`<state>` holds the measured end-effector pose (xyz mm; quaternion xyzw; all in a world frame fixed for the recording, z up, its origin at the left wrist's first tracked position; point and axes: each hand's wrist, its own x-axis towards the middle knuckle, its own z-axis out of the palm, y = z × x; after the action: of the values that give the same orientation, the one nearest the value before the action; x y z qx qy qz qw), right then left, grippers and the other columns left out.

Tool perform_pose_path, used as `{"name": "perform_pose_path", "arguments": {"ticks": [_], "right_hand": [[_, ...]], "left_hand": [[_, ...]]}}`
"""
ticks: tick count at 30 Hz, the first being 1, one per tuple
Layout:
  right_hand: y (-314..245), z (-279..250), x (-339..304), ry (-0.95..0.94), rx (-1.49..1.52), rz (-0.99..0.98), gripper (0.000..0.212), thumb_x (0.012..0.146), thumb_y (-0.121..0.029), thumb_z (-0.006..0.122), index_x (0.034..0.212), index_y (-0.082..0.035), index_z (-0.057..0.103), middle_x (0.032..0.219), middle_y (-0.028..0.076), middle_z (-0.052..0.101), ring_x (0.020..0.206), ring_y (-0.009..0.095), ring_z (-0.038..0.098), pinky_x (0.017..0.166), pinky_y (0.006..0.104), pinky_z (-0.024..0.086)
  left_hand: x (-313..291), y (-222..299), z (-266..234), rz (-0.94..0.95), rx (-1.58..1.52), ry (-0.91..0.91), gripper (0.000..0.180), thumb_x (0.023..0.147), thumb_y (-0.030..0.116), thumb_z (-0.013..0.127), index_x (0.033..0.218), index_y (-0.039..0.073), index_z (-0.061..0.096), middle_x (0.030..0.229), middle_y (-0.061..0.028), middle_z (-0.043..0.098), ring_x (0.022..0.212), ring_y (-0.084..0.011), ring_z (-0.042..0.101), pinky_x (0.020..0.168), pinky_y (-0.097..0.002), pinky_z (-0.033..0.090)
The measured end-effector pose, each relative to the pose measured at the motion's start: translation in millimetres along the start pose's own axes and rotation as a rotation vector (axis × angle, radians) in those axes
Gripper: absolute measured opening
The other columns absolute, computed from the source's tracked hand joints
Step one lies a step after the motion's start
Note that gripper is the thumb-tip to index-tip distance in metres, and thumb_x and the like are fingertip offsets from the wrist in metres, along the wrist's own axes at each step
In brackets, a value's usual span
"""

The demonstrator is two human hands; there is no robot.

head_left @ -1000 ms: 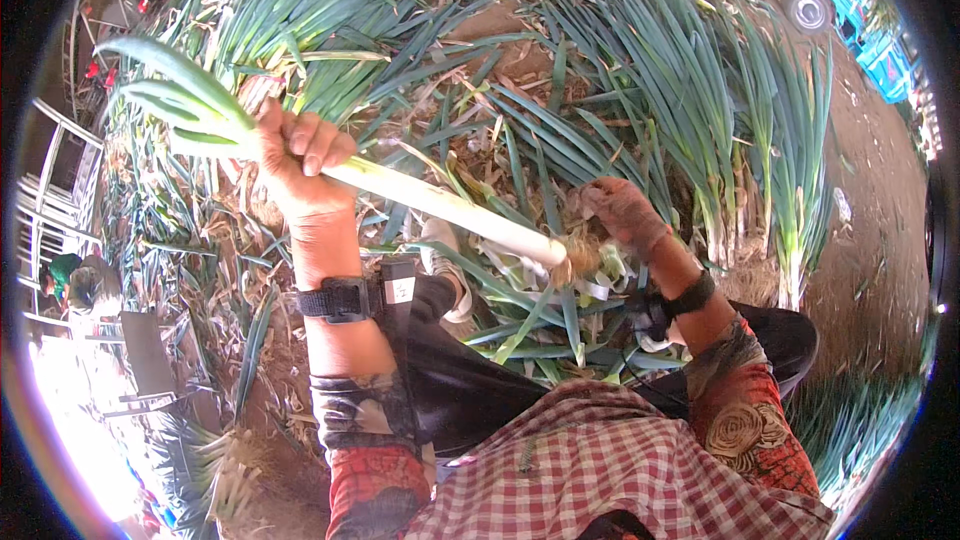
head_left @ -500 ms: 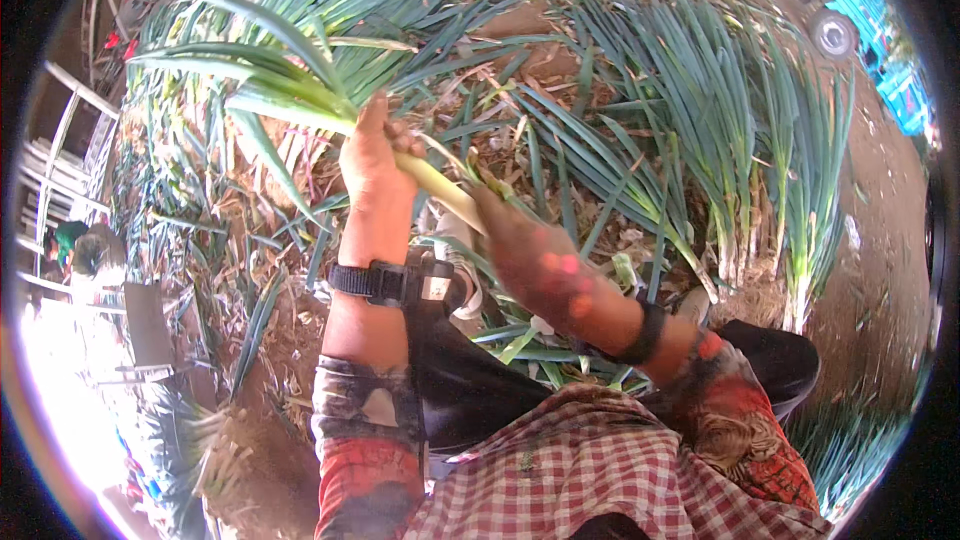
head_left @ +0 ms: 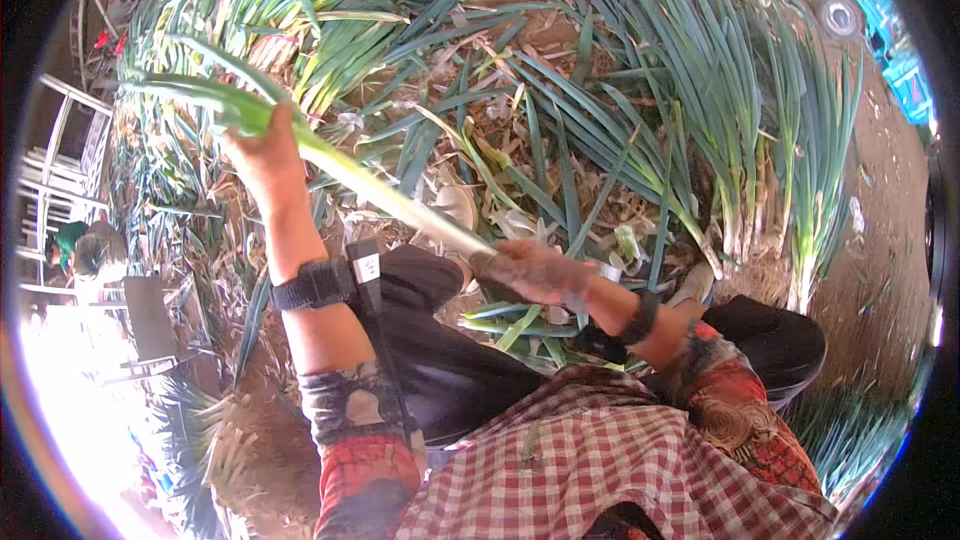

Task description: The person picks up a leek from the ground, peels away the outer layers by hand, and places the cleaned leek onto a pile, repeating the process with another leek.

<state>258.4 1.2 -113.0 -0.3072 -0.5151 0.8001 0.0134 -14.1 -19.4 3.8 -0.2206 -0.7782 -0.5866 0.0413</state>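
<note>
- While gripping the leek (head_left: 395,197) by its blurred root end in closed fingers of the right hand (head_left: 540,272), nearer the checked cloth (head_left: 560,440), slants it away leftward.
- Wraps the left hand (head_left: 267,157) round the leafy end, with fingers mostly hidden.
- Beyond, shows a leek bundle (head_left: 735,130) rightward.
- Cuts off a blue vehicle (head_left: 905,85) at the rim.

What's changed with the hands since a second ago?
The right hand, apart from the green onion a second ago, has moved left and down and closed around its lower end. The left hand, shifted left, still holds its leafy part; the onion pile stays put.
</note>
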Motion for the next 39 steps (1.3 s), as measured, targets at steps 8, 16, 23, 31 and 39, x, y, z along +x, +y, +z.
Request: {"name": "perform_pose_path", "arguments": {"ticks": [8,16,23,31,39], "right_hand": [[156,-23,27,0.188,-0.725,0.149,0.040,0.085,-0.042,0.043,0.099,-0.007,0.056,0.080,0.018,0.059,0.074,0.031,0.058,0.066,0.0399,0.045],[136,-134,-4,0.540,-0.385,0.072,0.032,0.078,-0.035,0.052,0.090,-0.006,0.059,0.083,0.012,0.060,0.075,0.028,0.058,0.069,0.0387,0.046],[210,-329,-73,1.341,-1.431,0.645,0.040,0.079,-0.024,0.046,0.112,-0.002,0.048,0.111,0.016,0.052,0.110,0.027,0.045,0.092,0.0347,0.036],[156,-336,-75,1.009,-0.442,0.758,0.046,0.075,-0.034,0.060,0.116,-0.017,0.049,0.118,0.005,0.049,0.113,0.021,0.042,0.094,0.0385,0.033],[24,-224,-7,0.580,-0.108,0.026,0.031,0.082,-0.034,0.055,0.088,-0.004,0.056,0.067,0.002,0.053,0.059,0.011,0.048,0.053,0.0265,0.039]], "left_hand": [[-38,16,-5,-0.168,-0.775,-0.744,0.044,0.087,0.014,0.042,0.126,-0.002,0.031,0.125,-0.0186,0.038,0.104,-0.0278,0.050,0.084,-0.0322,0.044],[-84,67,25,-0.234,-0.315,-0.675,0.041,0.084,0.018,0.049,0.120,0.000,0.041,0.095,-0.0085,0.055,0.074,-0.0131,0.056,0.061,-0.0204,0.043],[-111,73,51,-0.362,-0.115,-0.782,0.031,0.083,0.013,0.051,0.109,-0.002,0.046,0.075,-0.0089,0.055,0.060,-0.0148,0.055,0.054,-0.0230,0.045],[-115,62,79,-0.386,-0.058,-0.950,0.027,0.085,0.016,0.049,0.106,0.000,0.049,0.079,-0.0099,0.057,0.062,-0.0165,0.056,0.056,-0.0247,0.046],[-122,67,90,-0.407,-0.049,-1.111,0.032,0.085,0.022,0.051,0.108,0.001,0.049,0.092,-0.0101,0.058,0.081,-0.0172,0.058,0.070,-0.0272,0.046]]}}
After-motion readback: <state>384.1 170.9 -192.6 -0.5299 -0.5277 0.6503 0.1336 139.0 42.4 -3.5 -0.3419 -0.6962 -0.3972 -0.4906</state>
